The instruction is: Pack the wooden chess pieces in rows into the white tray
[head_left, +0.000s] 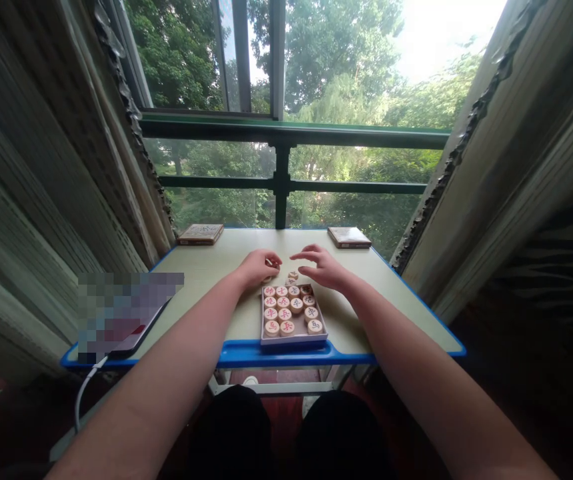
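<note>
My left hand (260,265) is closed, its fingertips curled around what looks like a pale wooden Chinese chess piece (268,262), mostly hidden by the fingers. My right hand (320,267) is open, with thumb and fingers apart and nothing between them. Just left of its thumb, two loose chess pieces (292,275) lie at the far edge of a shallow box (321,303). Inside the box sit rows of round pieces, red characters (284,303) on the left and dark characters (296,305) toward the right. A gap shows in the third column.
A tablet-like device (149,327) with a white cable (84,393) lies at the table's left. Flat boxes stand at the back left (200,234) and back right (349,237). The table (396,313) has a blue rim; curtains (131,200) flank the window.
</note>
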Demonstrator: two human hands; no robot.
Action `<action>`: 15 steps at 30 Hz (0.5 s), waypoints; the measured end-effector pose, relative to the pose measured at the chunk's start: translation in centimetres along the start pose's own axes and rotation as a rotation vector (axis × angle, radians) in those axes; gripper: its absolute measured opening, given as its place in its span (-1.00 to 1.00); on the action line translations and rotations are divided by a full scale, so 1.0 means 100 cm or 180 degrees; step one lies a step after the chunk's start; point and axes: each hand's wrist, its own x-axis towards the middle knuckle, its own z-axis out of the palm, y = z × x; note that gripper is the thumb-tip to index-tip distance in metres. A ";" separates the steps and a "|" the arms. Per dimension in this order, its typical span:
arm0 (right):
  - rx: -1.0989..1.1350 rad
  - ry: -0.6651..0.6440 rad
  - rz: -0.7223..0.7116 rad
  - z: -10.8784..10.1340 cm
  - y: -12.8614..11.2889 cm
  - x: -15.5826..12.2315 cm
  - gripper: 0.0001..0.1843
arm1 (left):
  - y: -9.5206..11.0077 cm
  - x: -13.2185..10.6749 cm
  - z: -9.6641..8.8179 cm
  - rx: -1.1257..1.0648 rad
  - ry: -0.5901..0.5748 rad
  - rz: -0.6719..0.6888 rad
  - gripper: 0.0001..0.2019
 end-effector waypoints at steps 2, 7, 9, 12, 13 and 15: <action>-0.0120 -0.0292 0.0009 0.004 0.008 0.004 -0.68 | 0.004 -0.002 -0.002 -0.0494 -0.0037 -0.0046 -0.67; -0.0372 -0.0488 -0.0057 0.003 0.021 0.008 -0.76 | 0.010 -0.008 -0.008 -0.1186 -0.0014 -0.0061 -0.66; -0.0385 -0.0470 0.0145 0.001 0.023 0.008 -0.78 | 0.009 -0.009 -0.010 -0.1255 0.0012 -0.0142 -0.66; -0.0407 -0.0446 0.0449 -0.004 0.020 0.005 -0.81 | 0.004 -0.009 -0.009 -0.1226 0.0045 -0.0212 -0.67; -0.0391 -0.0351 0.0489 -0.006 0.017 0.002 -0.80 | 0.002 -0.009 -0.008 -0.1192 0.0053 -0.0226 -0.67; -0.0293 -0.0016 0.0452 -0.011 0.007 -0.007 -0.78 | 0.000 -0.009 -0.007 -0.1116 0.0064 -0.0229 -0.67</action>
